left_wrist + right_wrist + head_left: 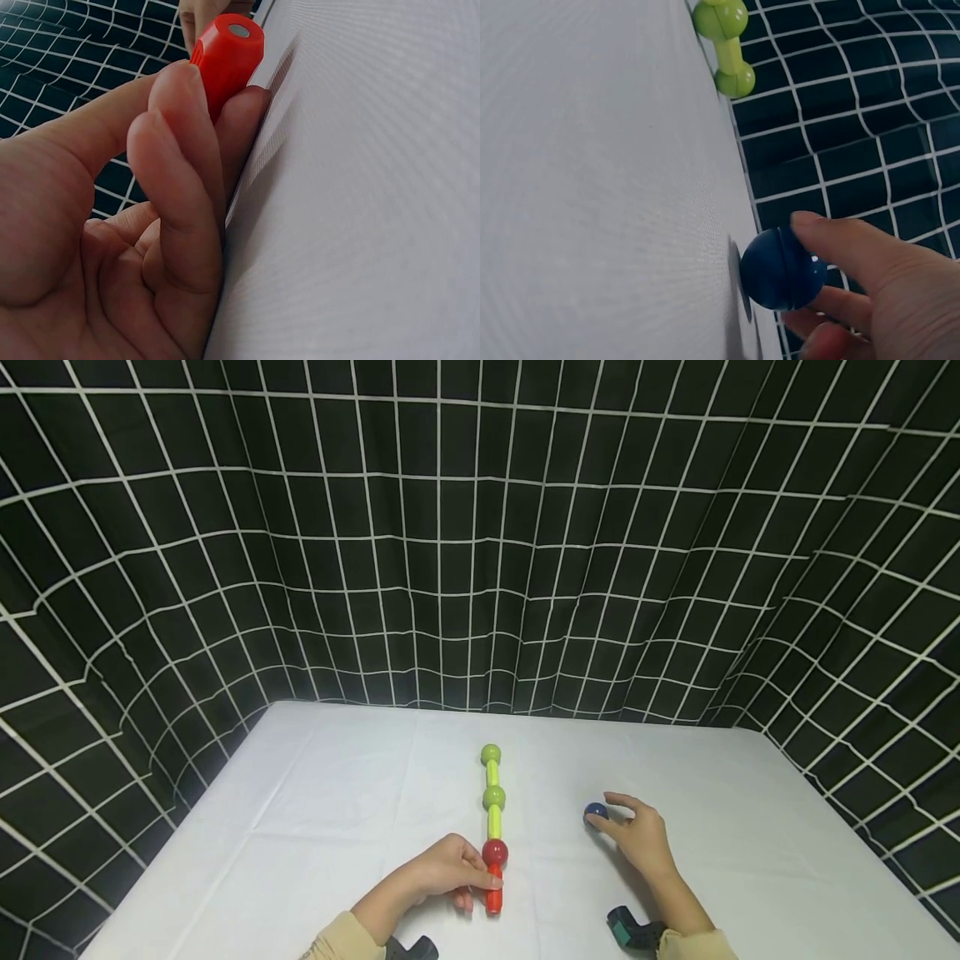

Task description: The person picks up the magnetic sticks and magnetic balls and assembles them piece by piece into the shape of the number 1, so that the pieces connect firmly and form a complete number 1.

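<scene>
A straight chain of balls and rods lies on the white table. It runs from a green ball (491, 754) at the far end through yellow-green rods (494, 822) and a second green ball (493, 797) to a red ball (495, 852). A red rod (494, 902) joins the red ball on the near side; a round metallic disc shows in its free end in the left wrist view. My left hand (452, 870) pinches this rod between thumb and fingers. To the right, my right hand (639, 839) holds a blue ball (774, 271) between thumb and fingers, at the table surface.
The white-covered table (337, 777) meets dark curtains with a white grid (442, 543) at its back and sides. Black wrist devices (633, 933) sit at both wrists, beside tan sleeves (343, 939).
</scene>
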Tool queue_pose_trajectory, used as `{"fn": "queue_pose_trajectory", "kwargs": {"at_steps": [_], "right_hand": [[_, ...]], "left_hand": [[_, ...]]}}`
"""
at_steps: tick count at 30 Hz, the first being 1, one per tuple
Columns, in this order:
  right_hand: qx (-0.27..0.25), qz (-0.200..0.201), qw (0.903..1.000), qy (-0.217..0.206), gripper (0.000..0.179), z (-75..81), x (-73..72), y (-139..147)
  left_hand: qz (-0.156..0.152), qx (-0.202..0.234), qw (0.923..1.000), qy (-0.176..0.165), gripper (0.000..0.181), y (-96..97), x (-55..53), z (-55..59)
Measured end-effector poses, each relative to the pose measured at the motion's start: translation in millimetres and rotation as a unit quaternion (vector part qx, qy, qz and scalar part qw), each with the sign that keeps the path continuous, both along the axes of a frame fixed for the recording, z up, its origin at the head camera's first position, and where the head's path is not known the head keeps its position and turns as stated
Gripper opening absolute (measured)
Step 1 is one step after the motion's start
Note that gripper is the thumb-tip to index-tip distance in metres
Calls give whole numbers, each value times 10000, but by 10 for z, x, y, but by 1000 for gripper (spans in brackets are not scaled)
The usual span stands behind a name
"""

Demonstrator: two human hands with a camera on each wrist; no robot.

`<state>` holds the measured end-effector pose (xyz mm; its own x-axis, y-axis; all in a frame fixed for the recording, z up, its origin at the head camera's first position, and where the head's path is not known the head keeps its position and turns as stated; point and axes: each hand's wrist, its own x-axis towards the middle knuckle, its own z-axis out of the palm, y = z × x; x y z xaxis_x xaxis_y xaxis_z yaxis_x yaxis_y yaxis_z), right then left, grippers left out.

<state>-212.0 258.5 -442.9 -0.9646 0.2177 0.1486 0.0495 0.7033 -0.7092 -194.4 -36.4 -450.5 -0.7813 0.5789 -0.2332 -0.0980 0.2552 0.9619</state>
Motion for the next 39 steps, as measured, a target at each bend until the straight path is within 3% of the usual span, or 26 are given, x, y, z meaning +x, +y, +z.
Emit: {"fn": "queue_pose_trajectory", "kwargs": {"at_steps": [15,39], "right_hand": [[-60,-5,9998,-205,45,-64,-12,-22],[115,48,9999,-83,45,-127,-12,-31]], "left_hand": [[19,-80,10000,31,20,-9,3,12],[237,50,9997,-9,18,13,-23,-19]]}}
